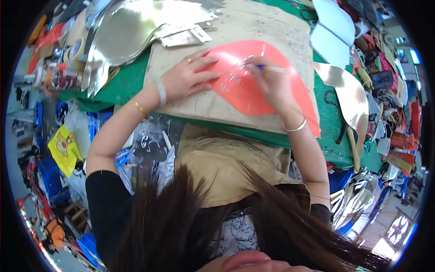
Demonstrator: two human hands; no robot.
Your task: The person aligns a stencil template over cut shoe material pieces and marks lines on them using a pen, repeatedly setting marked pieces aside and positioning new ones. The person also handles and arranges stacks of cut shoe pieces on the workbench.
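A glossy red-pink sheet (253, 99) with a curved, leaf-like outline lies flat on a pale, stained board (253, 22). My left hand (186, 76) rests with spread fingers on the sheet's left edge. Over the middle of the sheet, my right hand (272, 84) is closed around a slim pen (274, 69) with a whitish barrel and a blue part. Its tip is near small, shiny marks or scraps (233, 72) on the sheet; I cannot make out which they are.
Shiny metallic sheets (122, 31) are stacked at the upper left. Another curved metallic piece (349, 93) lies on the green cloth (333, 120) at right. Rolls of tape (77, 49) and a jar (61, 79) stand at far left. An open white notebook (333, 31) is upper right.
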